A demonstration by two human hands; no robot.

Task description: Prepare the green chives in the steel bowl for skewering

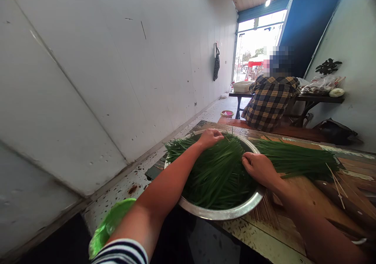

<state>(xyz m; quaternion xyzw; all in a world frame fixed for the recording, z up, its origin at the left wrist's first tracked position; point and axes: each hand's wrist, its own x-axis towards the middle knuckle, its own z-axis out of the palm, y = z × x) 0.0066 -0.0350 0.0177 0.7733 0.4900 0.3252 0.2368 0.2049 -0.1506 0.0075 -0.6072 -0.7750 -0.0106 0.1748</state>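
Note:
A wide metal basin (223, 214) full of long green garlic chives (214, 170) stands at the table edge in front of me. At its far side my left hand (210, 138) has its fingers closed on the upper end of a chive bunch. Over the right rim, my right hand (258, 167) is curled with thumb and fingers pinched at the bunch's right side. The fingertips of both hands are partly hidden among the leaves. Another pile of chives (296, 157) lies on the table to the right of the basin.
Thin wooden sticks (266, 211) lie beside the basin, near a wooden board (305, 195) and a dark knife handle (337, 196). A green-bagged bin (113, 221) stands at lower left. Ahead, a person in a plaid shirt (272, 99) sits at another table with a white tub (242, 86).

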